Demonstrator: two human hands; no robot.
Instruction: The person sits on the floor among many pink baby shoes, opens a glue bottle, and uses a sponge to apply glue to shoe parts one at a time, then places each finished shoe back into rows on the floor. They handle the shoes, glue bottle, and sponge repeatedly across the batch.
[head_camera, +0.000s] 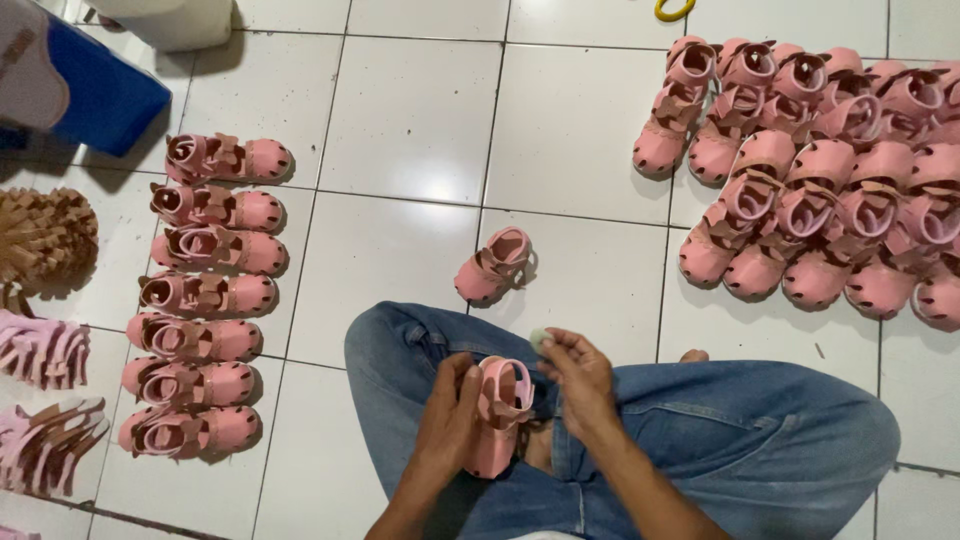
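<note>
White tiled floor (420, 120) carries a large heap of pink sandals (820, 170) at its right edge and a column of seven pink sandals (205, 300) toward the left. One lone sandal (493, 265) lies mid-floor. Over the jeans-clad lap: left hand (450, 415), fingers clamped on a pink sandal (500, 410); right hand (580, 375), fingertips pinched on a small pale piece (540, 340).

Single view only: head-worn camera, looking steeply down at white tiled floor (420, 120) from above seated person's lap. Close to left hand (450, 415) and right hand (580, 380), which sit low-centre in frame (forearms enter from bottom edge). Crossed legs in jeans (720, 430) fill lower half. Floor's far side lies toward top edge. No second view, so no shared area.
</note>
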